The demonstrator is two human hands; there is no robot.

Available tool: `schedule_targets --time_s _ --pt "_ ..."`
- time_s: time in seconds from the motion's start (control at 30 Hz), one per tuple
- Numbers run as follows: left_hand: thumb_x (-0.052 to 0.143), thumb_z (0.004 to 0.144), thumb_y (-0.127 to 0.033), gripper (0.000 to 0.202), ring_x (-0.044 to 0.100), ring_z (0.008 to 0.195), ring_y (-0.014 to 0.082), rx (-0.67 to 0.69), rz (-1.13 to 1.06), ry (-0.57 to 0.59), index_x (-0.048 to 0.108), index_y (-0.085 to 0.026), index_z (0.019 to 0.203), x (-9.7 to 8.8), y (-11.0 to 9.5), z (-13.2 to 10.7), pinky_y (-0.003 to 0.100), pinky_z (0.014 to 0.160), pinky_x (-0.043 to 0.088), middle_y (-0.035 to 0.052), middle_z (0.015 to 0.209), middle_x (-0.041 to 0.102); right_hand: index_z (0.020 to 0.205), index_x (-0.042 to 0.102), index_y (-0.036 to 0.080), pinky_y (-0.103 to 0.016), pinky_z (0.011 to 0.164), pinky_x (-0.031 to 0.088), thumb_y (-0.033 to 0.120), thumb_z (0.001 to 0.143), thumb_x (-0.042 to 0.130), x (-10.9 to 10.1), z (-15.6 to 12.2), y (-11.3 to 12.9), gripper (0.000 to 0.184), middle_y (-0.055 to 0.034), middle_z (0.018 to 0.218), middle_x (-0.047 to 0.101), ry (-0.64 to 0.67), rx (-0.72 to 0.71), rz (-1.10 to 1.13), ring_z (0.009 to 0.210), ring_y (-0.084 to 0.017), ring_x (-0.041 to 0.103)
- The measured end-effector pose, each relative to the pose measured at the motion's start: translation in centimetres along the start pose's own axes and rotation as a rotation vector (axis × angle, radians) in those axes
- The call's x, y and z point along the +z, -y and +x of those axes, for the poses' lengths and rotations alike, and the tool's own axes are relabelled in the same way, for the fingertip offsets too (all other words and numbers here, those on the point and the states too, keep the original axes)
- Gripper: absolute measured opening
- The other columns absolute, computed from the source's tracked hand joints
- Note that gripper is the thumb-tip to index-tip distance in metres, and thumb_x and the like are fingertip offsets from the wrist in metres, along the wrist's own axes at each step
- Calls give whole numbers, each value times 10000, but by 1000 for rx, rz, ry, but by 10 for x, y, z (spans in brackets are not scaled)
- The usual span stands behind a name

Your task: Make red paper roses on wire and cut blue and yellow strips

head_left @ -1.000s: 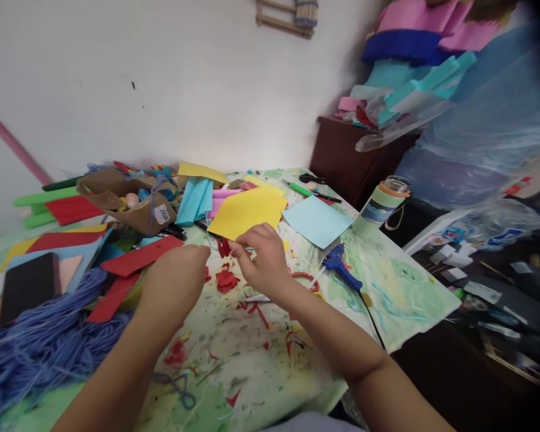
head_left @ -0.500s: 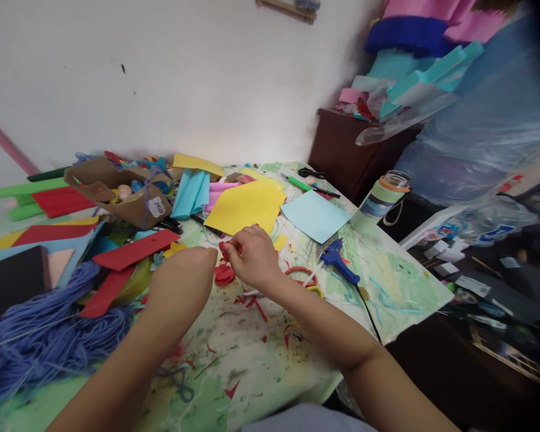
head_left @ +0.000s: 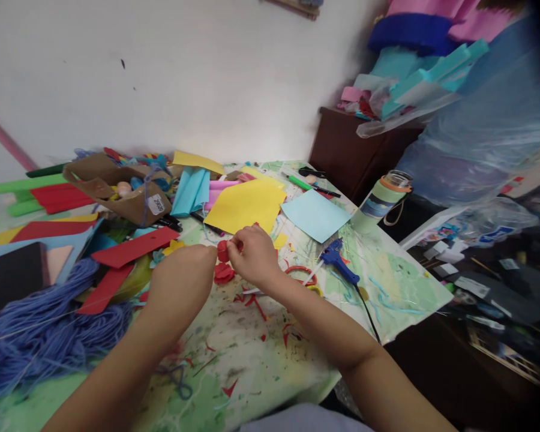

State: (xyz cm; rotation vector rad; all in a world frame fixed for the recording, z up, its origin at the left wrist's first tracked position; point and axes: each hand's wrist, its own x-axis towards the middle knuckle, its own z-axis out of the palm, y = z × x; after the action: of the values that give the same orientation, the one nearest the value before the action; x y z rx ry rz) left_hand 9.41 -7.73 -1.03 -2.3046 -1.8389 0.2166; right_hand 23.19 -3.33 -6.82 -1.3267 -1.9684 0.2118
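1 red, petal-edged, foam-like cutout (head_left: 224, 273) lies finished-looking; the right hand (head_left: 253, 255) pinches a small, rounded, red foam-like piece (head_left: 223, 251), perhaps unfinished; the left hand (head_left: 184, 277) hides its fingers, grip unclear.

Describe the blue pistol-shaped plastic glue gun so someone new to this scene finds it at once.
On the green-and-white patterned table, find the flat pale-blue paper square to the right of the right hand. Just nearer the wearer lies the glue gun. Its blue body and trailing black cord set it apart from the red loop-shaped handle beside it.
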Motion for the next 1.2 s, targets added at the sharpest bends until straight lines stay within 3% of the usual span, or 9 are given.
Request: schedule_targets --time_s 0.17,0.37,0.8,1.0,1.2 --pt "288 903 -128 359 689 768 317 -28 9 -11 644 -140 860 -1 -1 -1 318 556 378 173 783 689 684 601 182 -308 755 369 311 877 626 -3 -2 3 234 -34 729 634 2 -27 56 758 -174 521" --pt "280 924 -169 364 683 735 314 -24 -6 -52 643 -160 896 -1 0 -3 309 563 385 164 759 680 707 613 182 -311 744 368 251 888 595 -2 -2 1 195 -38 734 634 2 -58 23 760 -180 514" --pt "295 936 -186 362 680 792 335 13 -27 -8 655 -147 930 -4 -2 -2 337 605 437 189 841 698 621 580 186 -311 678 335 186 848 549 -4 1 1 229 -33 667 590 35 -25 -38 690 -169 468" --pt "261 935 -152 429 686 753 307 48 2 -25 682 -151 1022 1 -3 -3 324 575 419 176 858 708 650 643 180 -326 744 355 358 891 630 -10 2 2 300 -38 735 597 21 24 22 805 -188 508" --pt "287 902 -111 419 683 748 314 75 -6 -50 694 -177 975 2 -7 -3 332 559 387 148 821 699 588 623 181 -342 756 359 215 820 636 -8 3 -1 235 -40 707 615 5 19 3 776 -190 514"
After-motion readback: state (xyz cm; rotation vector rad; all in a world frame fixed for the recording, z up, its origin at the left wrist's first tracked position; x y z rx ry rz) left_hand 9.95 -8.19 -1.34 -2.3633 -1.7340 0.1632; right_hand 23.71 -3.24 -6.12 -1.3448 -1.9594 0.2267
